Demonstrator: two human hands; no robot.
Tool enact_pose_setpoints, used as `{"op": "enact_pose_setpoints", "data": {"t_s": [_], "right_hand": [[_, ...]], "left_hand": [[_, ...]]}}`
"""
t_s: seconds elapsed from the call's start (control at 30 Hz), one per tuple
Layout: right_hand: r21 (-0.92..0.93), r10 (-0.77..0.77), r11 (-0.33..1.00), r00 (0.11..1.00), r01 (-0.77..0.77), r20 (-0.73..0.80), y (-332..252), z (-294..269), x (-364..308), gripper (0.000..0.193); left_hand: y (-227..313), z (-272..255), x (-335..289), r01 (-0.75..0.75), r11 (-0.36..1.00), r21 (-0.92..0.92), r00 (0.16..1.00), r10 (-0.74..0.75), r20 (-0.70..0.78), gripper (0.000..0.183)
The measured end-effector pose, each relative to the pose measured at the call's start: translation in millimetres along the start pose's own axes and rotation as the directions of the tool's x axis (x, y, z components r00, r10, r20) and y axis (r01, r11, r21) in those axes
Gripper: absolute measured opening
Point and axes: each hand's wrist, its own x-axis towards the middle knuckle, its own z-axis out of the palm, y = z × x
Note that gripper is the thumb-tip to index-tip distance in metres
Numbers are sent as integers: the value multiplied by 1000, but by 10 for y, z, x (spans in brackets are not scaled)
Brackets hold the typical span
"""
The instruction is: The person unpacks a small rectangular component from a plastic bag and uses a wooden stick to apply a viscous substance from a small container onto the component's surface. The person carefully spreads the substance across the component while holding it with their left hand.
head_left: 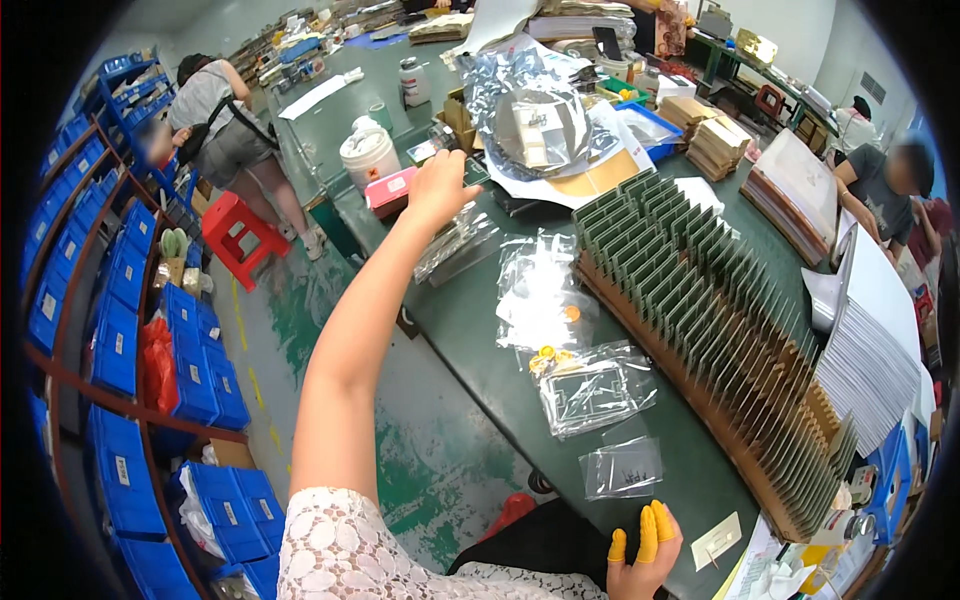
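Beside the left hand (438, 190), grip unclear like the right hand's (647, 555), sits a red, pink-topped box (390, 188).

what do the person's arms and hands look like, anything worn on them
The left arm has a short white lace sleeve with an openwork pattern; no glove shows on the left hand. The right hand has yellow finger covers on three fingers.

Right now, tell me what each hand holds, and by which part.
Left hand, beside the red box: cannot be told, its grip is hidden. Right hand: no held thing shows.
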Motion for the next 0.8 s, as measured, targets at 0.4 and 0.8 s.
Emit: {"op": "enact_pose_setpoints", "data": {"t_s": [0.4, 0.8], "right_hand": [[3, 52, 999, 999, -52, -8, -22, -35, 72, 34], [0, 19, 1000, 1000, -19, -20, -52, -69, 87, 32]], "left_hand": [[-216, -340, -149, 113, 986, -121, 913, -55, 405, 70], [-161, -291, -757, 127, 991, 42, 958, -133, 253, 73]]}}
